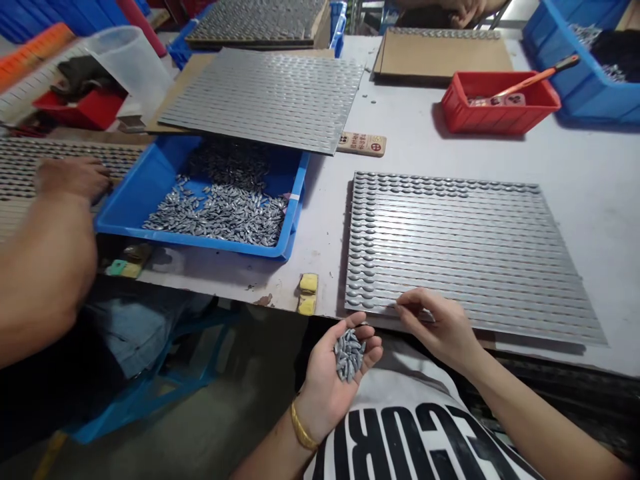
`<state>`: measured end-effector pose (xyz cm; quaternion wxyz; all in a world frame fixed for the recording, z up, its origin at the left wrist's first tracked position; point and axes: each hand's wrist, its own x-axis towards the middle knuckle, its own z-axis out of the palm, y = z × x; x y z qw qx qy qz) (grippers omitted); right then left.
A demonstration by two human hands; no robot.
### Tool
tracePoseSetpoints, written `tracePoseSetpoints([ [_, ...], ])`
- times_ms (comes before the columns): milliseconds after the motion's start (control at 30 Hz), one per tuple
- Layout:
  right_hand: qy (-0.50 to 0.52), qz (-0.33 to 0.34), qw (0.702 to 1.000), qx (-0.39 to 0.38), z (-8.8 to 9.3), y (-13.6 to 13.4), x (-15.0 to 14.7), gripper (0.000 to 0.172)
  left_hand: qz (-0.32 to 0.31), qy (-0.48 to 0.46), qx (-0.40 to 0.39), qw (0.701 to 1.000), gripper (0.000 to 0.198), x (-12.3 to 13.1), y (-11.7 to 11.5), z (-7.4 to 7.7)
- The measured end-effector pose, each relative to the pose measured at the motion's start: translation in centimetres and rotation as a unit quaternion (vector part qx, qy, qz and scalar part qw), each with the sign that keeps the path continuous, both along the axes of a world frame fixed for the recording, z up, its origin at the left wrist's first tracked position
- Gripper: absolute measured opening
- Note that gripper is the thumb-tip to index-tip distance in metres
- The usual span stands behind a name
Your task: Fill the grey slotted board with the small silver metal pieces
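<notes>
In my left hand (330,373), palm up and fingers curled, lies a heap of small grey spindle-shaped metal pieces (349,355). It is just off the table's front edge. My right hand (437,323) is at the near edge of a grooved metal plate (470,260), thumb and forefinger pinched together. Whatever sits between those fingertips is too small to make out. Similar pieces line the plate's far edge in rows and its left side in two columns. The other grooves show bare metal.
A blue bin (287,248) of loose pieces stands left, with another plate (260,100) resting over its back. A co-worker's arm (55,247) reaches in at far left. A red box (500,120) holds an orange-handled tool. A yellow block (308,293) lies at the front edge.
</notes>
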<state>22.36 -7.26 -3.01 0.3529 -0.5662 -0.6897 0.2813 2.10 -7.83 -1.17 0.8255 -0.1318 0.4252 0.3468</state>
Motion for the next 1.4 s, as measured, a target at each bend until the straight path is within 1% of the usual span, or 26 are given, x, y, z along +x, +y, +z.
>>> tracePoseSetpoints([
  [67,-0.081,0.045,0.995,0.047,-0.5,0.2,-0.3,0.012,0.004,0.003,-0.002,1.000,0.029,0.0,0.0,0.1],
  [133,-0.131,0.082,0.985,0.076,-0.9,0.3,-0.6,0.019,0.008,0.005,-0.001,1.000,0.029,0.0,0.1,0.2],
  [200,-0.164,0.104,0.977,0.085,-1.1,0.4,-0.7,0.022,0.010,0.005,-0.003,1.000,0.029,0.0,0.1,0.2],
  [267,-0.170,0.110,0.976,0.077,-1.2,0.5,-0.8,0.023,0.010,0.003,-0.005,1.000,0.029,-0.1,0.0,0.1],
  [433,-0.123,0.095,0.988,0.007,-0.7,0.9,-0.7,0.016,0.013,-0.006,-0.006,1.000,0.028,-0.3,-0.1,-0.2],
  [600,-0.180,0.103,0.978,-0.020,0.0,1.7,-0.8,0.016,0.012,-0.012,-0.003,1.000,0.027,-0.4,-0.3,-0.4],
  [733,-0.217,0.091,0.971,-0.033,0.2,2.1,-0.9,0.014,0.016,-0.015,-0.004,1.000,0.026,-0.4,-0.3,-0.5],
  [800,-0.219,0.090,0.971,-0.028,0.2,2.1,-0.9,0.015,0.020,-0.014,-0.007,1.000,0.026,-0.5,-0.3,-0.5],
  [1000,-0.170,0.098,0.980,0.020,-0.2,1.2,-0.7,0.015,0.023,-0.015,-0.009,1.000,0.027,-0.5,-0.3,-0.5],
  [1133,-0.193,0.091,0.974,0.072,-0.9,0.7,-0.8,0.015,0.020,-0.012,-0.008,1.000,0.026,-0.4,-0.3,-0.6],
  [1267,-0.211,0.076,0.971,0.082,-1.1,0.6,-1.1,0.015,0.018,-0.012,-0.008,1.000,0.026,-0.2,-0.2,-0.5],
  [1400,-0.231,0.082,0.967,0.074,-0.9,0.8,-1.3,0.015,0.020,-0.015,-0.004,1.000,0.025,-0.1,-0.1,-0.2],
])
